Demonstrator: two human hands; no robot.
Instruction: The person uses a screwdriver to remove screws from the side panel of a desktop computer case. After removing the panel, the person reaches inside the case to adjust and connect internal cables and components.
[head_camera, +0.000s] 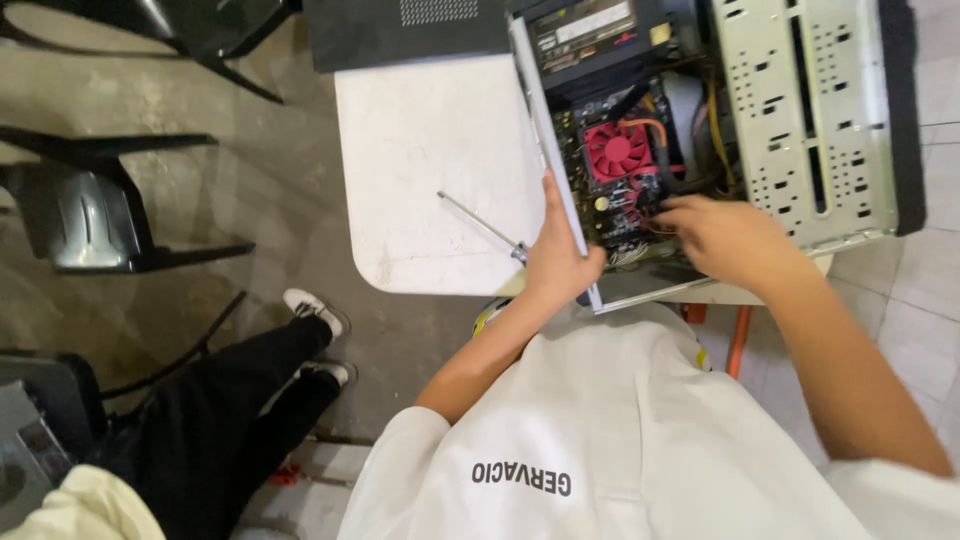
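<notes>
Fingers of the left hand (558, 262) curl around the near edge of an open computer case (800, 110), thumb along its side rail, gripping the frame. From the head camera, the right hand (725, 235) reaches inside the case, its fingertips buried among wires near the red cooler fan (617, 150); whether they pinch anything cannot be told. A screwdriver (480, 226) lies on the white table (430, 150) just left of the left hand. Another person's black-trousered legs (250, 390) stretch across the floor at lower left.
</notes>
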